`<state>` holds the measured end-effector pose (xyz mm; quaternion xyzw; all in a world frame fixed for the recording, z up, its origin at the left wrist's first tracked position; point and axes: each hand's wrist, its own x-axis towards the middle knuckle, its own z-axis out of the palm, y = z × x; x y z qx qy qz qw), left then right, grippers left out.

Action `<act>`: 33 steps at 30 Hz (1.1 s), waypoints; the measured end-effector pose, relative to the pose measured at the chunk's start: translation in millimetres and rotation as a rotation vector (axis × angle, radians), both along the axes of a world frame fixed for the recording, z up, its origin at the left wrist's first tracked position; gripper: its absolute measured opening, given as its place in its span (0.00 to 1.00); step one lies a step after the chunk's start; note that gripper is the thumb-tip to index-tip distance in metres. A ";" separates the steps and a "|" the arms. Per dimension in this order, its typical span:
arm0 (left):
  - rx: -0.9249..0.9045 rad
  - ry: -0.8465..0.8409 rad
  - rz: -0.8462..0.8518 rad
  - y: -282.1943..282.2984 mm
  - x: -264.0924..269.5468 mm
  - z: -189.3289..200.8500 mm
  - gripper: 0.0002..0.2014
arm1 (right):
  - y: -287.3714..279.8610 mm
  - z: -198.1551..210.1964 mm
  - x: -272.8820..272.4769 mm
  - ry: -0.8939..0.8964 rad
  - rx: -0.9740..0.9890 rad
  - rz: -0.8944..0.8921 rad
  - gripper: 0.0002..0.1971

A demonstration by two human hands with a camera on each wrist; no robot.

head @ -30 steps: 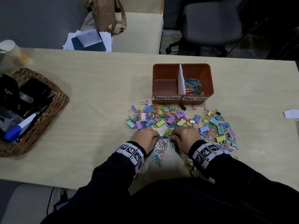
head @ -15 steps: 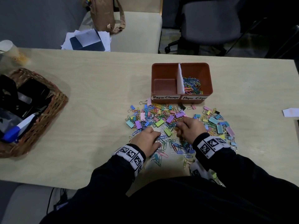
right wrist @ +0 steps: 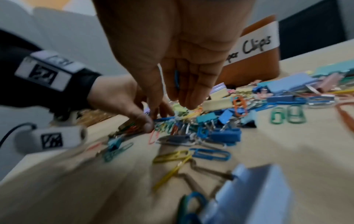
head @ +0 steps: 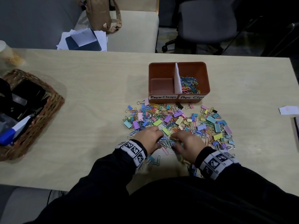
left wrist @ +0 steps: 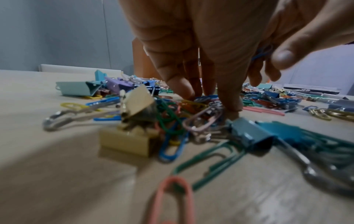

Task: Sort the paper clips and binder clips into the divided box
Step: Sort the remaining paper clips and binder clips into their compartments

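A mixed pile of coloured paper clips and binder clips (head: 178, 120) lies on the table in front of the brown divided box (head: 161, 70). Its right compartment, labelled "Paper Clips", holds paper clips (head: 189, 84); the left one, labelled "Paper Clamps", is bare. Both hands work at the pile's near edge. My left hand (head: 148, 136) points its fingers (left wrist: 229, 104) down onto loose clips and keeps some blue paper clips (left wrist: 262, 51) tucked against the thumb. My right hand (head: 186, 141) hangs over the clips with a blue paper clip (right wrist: 176, 78) held between its fingers.
A wicker basket (head: 48, 107) with office items stands at the left edge, a paper cup (head: 6, 52) behind it. A white slip (head: 288, 110) lies at the far right. Papers (head: 84, 39) and a brown bag rest on a chair beyond the table.
My right hand reached forward into the pile half a second ago and has drawn back beside the left hand. The left hand has barely shifted.
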<state>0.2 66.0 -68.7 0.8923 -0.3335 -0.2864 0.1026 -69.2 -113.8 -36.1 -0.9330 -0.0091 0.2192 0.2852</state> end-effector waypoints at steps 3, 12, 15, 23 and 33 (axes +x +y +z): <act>-0.010 0.001 -0.011 -2.9 -0.6 0.2 0.24 | 11.8 -12.6 1.8 0.049 -0.204 0.231 0.27; 0.031 -0.053 -0.065 -13.4 -7.1 1.8 0.12 | 16.8 -26.9 10.2 -0.002 -0.376 0.238 0.13; 0.063 -0.056 -0.080 -16.4 -7.3 2.9 0.11 | 18.4 -26.3 10.0 0.012 -0.397 0.250 0.12; 0.029 0.031 -0.039 -15.2 -1.0 8.3 0.12 | 4.2 -16.8 13.4 0.028 -0.160 -0.050 0.07; -0.362 0.259 0.467 -35.1 26.6 40.1 0.04 | -35.2 10.1 29.5 0.337 0.886 -0.911 0.03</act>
